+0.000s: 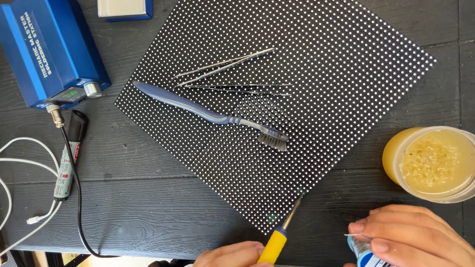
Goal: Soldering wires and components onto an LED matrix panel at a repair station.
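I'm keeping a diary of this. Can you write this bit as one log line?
left hand: holds soldering iron | tip: at dotted panel edge | right hand: holds solder spool | toothbrush, tweezers: on panel

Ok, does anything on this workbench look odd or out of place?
Mostly no. One oddity: a blue toothbrush lies on the dotted black panel beside two tweezers. The panel sits turned cornerwise on the table.

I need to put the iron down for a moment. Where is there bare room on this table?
Bare dark table lies between the black cable and the dotted panel's lower left edge. The panel's right half is bare too. Crowded: the toothbrush and tweezers at its middle, the blue station top left, the jar by the right hand.
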